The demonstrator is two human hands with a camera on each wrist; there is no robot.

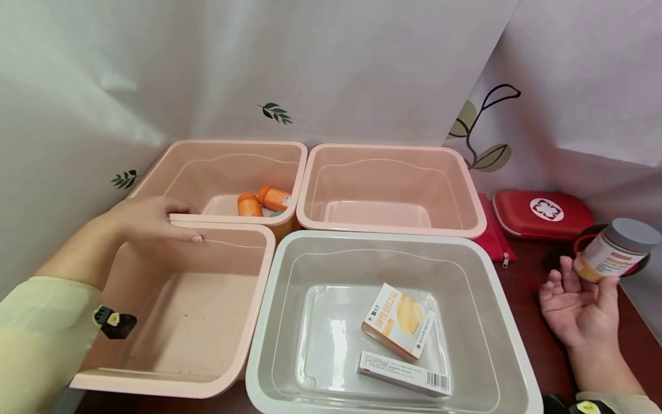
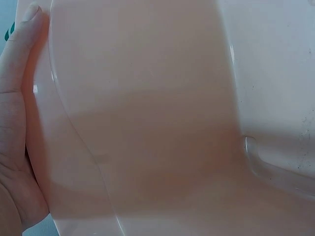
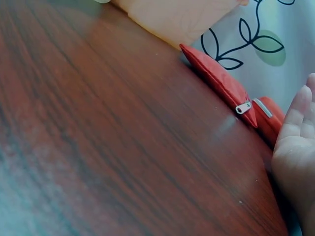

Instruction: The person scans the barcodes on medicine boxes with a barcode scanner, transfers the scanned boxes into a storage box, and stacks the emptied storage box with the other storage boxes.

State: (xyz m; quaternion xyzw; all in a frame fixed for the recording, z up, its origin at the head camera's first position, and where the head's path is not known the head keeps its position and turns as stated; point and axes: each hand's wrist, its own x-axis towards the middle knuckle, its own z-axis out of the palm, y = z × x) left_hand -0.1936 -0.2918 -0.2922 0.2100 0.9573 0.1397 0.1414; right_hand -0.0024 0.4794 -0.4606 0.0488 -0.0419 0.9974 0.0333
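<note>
My left hand [image 1: 150, 219] grips the far rim of the front left pink bin [image 1: 207, 322], its thumb lying over the inner side. In the left wrist view, that thumb [image 2: 22, 44] runs along the rim, and the bin's inside fills most of the picture. At the far right, my right hand [image 1: 584, 313], palm up, holds a jar [image 1: 615, 259] with a grey lid, white label and yellowish bottom. The jar leans to the right. Only the edge of my right hand [image 3: 298, 142] shows in the right wrist view, with the jar out of sight there.
A grey bin [image 1: 289, 322] contains a plaster box [image 1: 400, 322] and a slim white box [image 1: 403, 375]. Orange bottles [image 1: 249, 205] lie in the back left bin [image 1: 181, 167]. Beside the back right bin [image 1: 388, 172] are a red zip pouch [image 1: 493, 241] and a red first-aid case [image 1: 543, 214].
</note>
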